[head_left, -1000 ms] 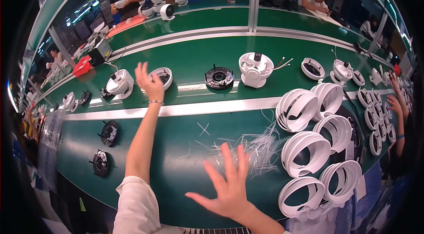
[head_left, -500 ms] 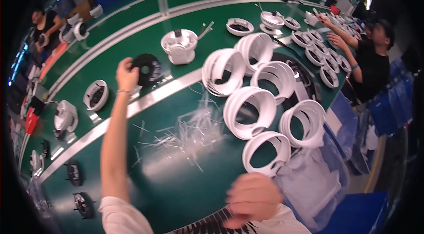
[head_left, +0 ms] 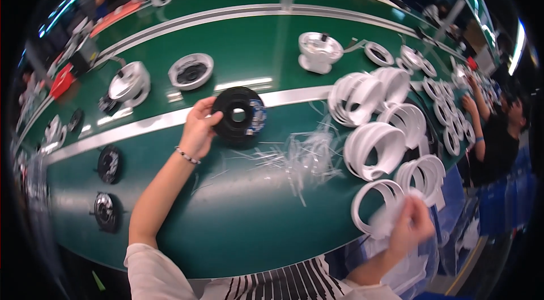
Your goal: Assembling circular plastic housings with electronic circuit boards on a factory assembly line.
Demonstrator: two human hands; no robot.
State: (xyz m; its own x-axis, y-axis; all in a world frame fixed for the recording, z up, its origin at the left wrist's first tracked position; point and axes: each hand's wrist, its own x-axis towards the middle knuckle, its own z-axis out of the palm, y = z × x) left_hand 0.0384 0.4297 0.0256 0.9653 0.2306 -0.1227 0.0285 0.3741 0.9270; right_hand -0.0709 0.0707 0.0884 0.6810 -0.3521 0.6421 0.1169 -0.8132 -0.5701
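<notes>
A green workbench [head_left: 226,226] carried white rings [head_left: 377,141] stacked along its right edge, thin clear plastic strips [head_left: 306,155] mid-surface (loosely scattered), and black round parts [head_left: 107,164] near its left edge.

The left arm stretches forward, bare forearm straight, a bracelet at the wrist; the left hand [head_left: 198,130] is curled in a grip, thumb forward. The right hand [head_left: 411,226] sits low at the right, fingers bunched, blurred.

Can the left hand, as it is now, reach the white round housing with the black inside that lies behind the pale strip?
Probably yes. The left hand holds a black round disc, so it is occupied, but bare green table lies between it and the white round housing.
</notes>
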